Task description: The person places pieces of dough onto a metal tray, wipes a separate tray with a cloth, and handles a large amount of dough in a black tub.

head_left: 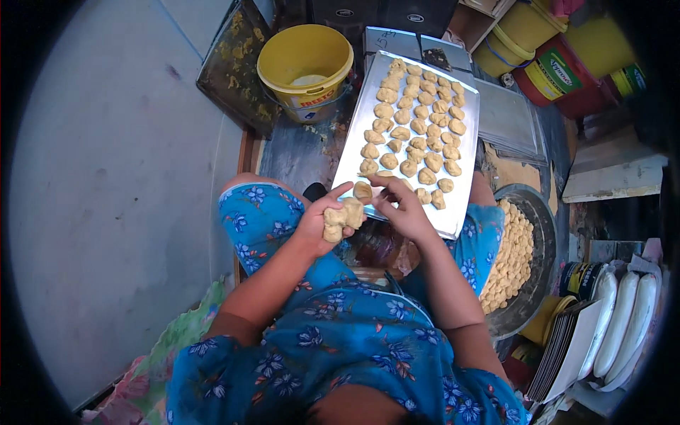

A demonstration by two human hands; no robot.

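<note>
My left hand [320, 221] is closed around a lumpy, pale yellow-brown clump of dough [343, 218], its index finger stretched toward the tray. Just beyond that fingertip is a single dough ball [363, 191], at the near left part of the metal tray [457, 205]. Close to this ball, my right hand [405, 211] has its thumb and fingers apart; whether the fingertips touch the ball is hard to make out. Uneven rows of dough balls [418, 127] cover much of the tray, which lies slanted in front of me by my bent legs.
A wide dark basin [542, 265] full of small dough pieces [511, 255] stands at my right. Beyond the tray's left side is a yellow bucket [304, 67]. Flat metal trays [506, 117] are stacked to the right, with colored buckets [552, 74] behind. A pale wall [120, 191] borders my left.
</note>
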